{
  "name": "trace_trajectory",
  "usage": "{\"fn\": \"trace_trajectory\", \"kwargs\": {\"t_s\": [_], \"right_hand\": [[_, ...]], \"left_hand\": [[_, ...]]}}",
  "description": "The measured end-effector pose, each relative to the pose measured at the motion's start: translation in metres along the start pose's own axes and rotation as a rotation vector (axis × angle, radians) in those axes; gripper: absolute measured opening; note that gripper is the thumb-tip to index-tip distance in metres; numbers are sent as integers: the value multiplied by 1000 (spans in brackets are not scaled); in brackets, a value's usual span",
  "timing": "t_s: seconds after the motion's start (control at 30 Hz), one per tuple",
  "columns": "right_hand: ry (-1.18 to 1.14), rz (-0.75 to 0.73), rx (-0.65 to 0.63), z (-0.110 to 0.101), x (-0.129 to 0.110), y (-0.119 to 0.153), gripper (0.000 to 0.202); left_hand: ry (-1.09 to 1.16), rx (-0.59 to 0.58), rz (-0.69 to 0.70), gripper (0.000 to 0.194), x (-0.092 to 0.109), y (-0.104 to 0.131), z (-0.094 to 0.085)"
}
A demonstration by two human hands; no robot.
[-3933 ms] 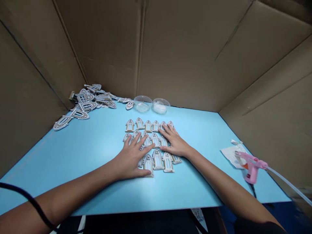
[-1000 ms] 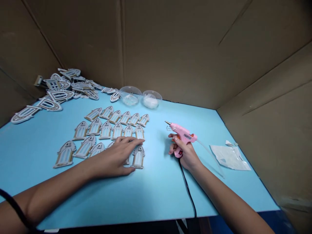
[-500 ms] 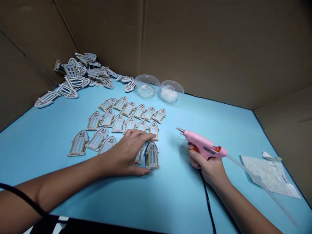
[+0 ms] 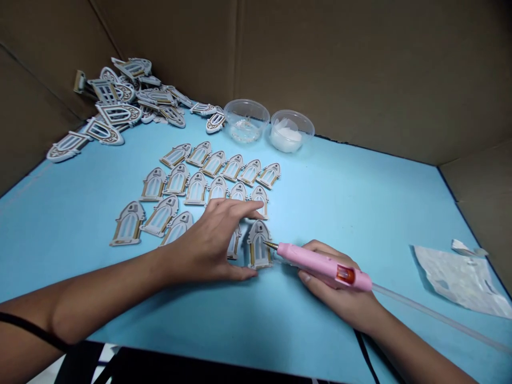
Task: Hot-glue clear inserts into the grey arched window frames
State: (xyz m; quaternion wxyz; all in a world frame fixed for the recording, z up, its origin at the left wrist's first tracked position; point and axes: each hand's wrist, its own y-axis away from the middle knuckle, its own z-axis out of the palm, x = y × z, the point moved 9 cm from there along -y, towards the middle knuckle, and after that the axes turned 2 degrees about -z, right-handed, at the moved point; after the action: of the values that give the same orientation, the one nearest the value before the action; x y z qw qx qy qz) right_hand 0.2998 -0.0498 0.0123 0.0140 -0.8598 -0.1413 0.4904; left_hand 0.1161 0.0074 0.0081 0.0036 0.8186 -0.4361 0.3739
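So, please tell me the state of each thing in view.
Left hand: fingers apart, curved beside one window piece.
Right hand: gripping the glue gun.
Glue gun: nozzle over that piece; contact unclear.
Glue stick: in the gun's back.
Other window pieces: in rows.
Pile: jumbled.
Left tub: open, small bits inside.
Right tub: open, white material inside.
Packet: wrinkled.

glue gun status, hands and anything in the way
Right hand holding glue gun, nozzle over window piece. Left hand curled beside it, contact unclear. No obstruction visible.
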Motion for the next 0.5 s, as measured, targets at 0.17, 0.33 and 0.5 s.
{"fn": "trace_trajectory", "kwargs": {"t_s": [0.17, 0.33, 0.5], "right_hand": [[113, -118, 31, 1, -9, 4, 16], [159, -156, -15, 4, -9, 13, 15], [207, -205, -21, 6, -16, 16, 16]], "left_hand": [[-15, 14, 23, 106, 2, 1, 2], [-14, 10, 58, 99, 7, 1, 3], [-28, 3, 71, 94, 11, 1, 3]]}}
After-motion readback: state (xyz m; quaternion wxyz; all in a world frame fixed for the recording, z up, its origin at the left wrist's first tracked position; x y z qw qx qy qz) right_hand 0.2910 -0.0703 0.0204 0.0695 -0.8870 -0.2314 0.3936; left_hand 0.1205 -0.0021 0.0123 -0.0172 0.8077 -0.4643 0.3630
